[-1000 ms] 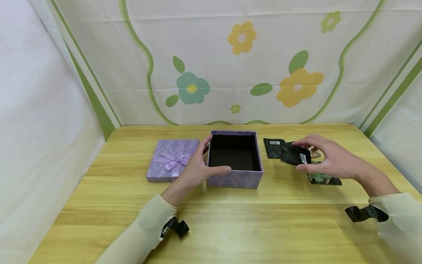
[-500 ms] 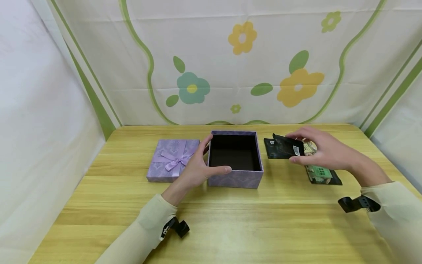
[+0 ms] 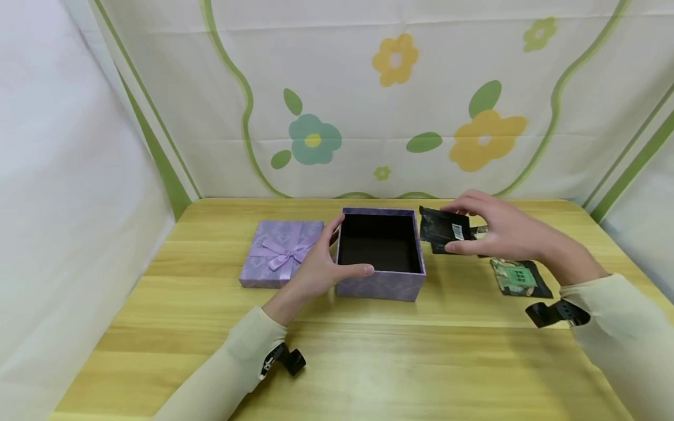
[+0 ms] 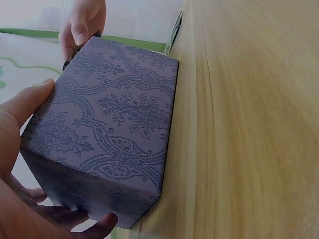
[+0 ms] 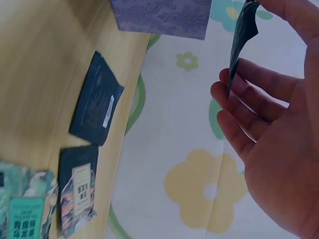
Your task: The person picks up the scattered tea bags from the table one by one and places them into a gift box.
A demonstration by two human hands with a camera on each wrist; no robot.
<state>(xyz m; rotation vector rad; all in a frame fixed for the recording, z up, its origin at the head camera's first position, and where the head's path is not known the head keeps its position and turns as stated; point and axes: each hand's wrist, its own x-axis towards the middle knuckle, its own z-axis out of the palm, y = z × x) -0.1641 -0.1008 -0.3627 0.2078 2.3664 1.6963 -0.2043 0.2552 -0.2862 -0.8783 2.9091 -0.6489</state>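
An uncovered purple gift box (image 3: 376, 287) with a black inside stands mid-table. My left hand (image 3: 316, 266) grips its near left corner, thumb along the front rim and fingers bent against the left side, as the left wrist view shows of the patterned box (image 4: 109, 109). My right hand (image 3: 495, 228) pinches a black tea sachet (image 3: 437, 225) by its right edge, just right of the box and raised off the table. In the right wrist view this sachet (image 5: 241, 40) appears nearly edge-on between thumb and fingers.
The purple lid (image 3: 284, 248) with a ribbon bow lies left of the box. Right of the box lie a green-labelled tea sachet (image 3: 518, 278), a black sachet (image 5: 95, 102) and a pale-labelled one (image 5: 79, 186). A flowered cloth (image 3: 358, 105) hangs behind the table.
My right hand has carried the black tea sachet leftward and up towards the box, over the black sachet on the table. My left hand stays on the box. The head view has shifted slightly.
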